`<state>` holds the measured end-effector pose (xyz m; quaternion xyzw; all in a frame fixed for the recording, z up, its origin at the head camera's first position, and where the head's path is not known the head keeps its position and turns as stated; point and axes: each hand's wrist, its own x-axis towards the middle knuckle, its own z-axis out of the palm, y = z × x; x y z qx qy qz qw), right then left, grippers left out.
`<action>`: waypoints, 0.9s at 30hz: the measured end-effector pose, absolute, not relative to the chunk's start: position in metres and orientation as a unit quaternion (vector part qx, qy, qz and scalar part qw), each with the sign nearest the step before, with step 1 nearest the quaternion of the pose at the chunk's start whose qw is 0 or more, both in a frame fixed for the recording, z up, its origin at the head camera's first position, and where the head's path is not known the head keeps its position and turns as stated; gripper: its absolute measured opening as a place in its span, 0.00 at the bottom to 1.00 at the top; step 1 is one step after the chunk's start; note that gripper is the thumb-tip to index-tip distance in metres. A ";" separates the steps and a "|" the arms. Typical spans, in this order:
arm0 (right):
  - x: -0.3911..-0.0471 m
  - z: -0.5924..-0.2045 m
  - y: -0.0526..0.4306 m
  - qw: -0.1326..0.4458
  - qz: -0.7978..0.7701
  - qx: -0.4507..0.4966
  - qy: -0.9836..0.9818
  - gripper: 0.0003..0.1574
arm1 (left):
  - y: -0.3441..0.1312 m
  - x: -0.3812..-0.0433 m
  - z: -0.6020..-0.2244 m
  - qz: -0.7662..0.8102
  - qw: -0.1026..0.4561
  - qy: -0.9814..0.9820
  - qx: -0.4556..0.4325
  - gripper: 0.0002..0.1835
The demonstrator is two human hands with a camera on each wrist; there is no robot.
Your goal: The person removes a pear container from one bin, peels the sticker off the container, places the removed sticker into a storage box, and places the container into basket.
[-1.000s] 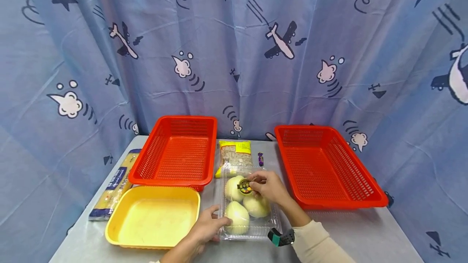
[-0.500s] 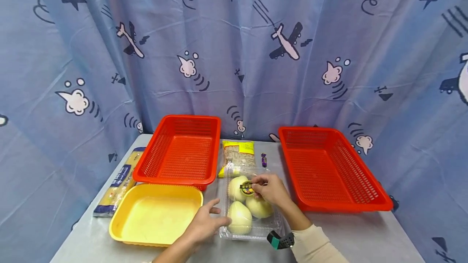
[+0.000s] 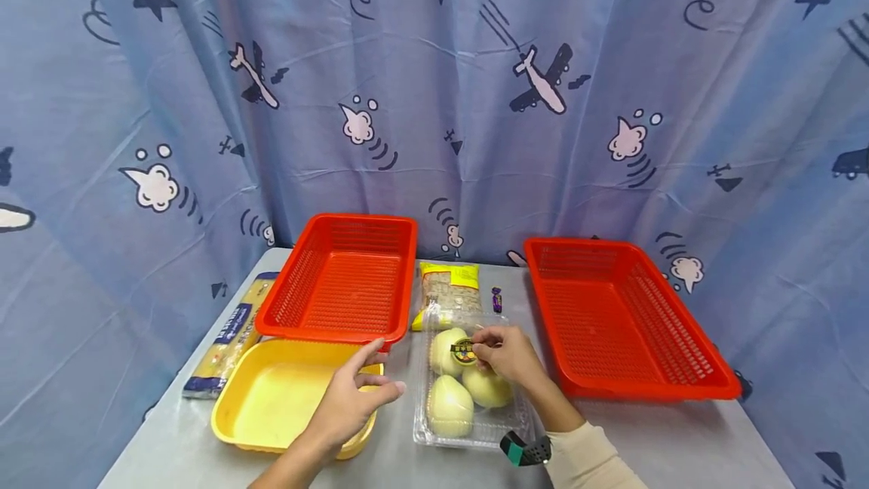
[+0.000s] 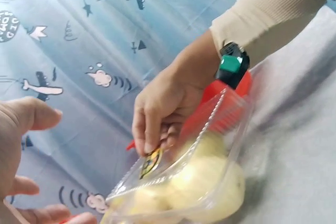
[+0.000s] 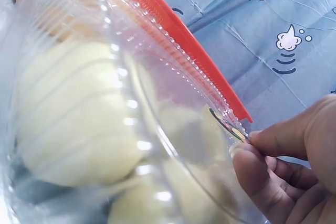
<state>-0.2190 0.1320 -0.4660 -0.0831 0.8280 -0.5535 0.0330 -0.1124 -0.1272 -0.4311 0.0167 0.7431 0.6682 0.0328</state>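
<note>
A clear plastic clamshell box (image 3: 475,429) with three pale yellow-green, pear-like fruits (image 3: 451,404) stands at the front middle of the table. On its lid sits a round black-and-yellow label sticker (image 3: 465,352). My right hand (image 3: 504,357) pinches the sticker's right edge between thumb and finger, seen close in the right wrist view at the sticker (image 5: 231,127). Left of the box, my left hand (image 3: 349,398) is raised with its fingers spread, overlapping the yellow basin and holding nothing. In the left wrist view, the left hand (image 4: 18,156) is apart from the box.
A yellow basin (image 3: 224,429) lies left of the box, with a red basket (image 3: 333,334) behind it. Another red basket (image 3: 652,389) stands at right. Behind the box are a yellow-topped bag (image 3: 451,294) and a purple candy (image 3: 497,300). A long noodle-like pack (image 3: 227,334) lies far left.
My left hand has let go of the box's left side and moved up and left over the yellow basin. My right hand stays at the sticker. The view has shifted slightly.
</note>
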 end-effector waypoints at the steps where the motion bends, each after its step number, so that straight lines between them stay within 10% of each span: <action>1: -0.219 -0.466 0.132 0.033 -0.553 -0.083 0.828 0.03 | -0.130 -0.112 -0.430 0.673 0.029 0.739 0.017 0.43; 27: -0.219 -0.464 0.130 0.031 -0.528 -0.089 0.844 0.04 | -0.197 -0.093 -0.427 0.648 -0.082 0.753 0.083 0.39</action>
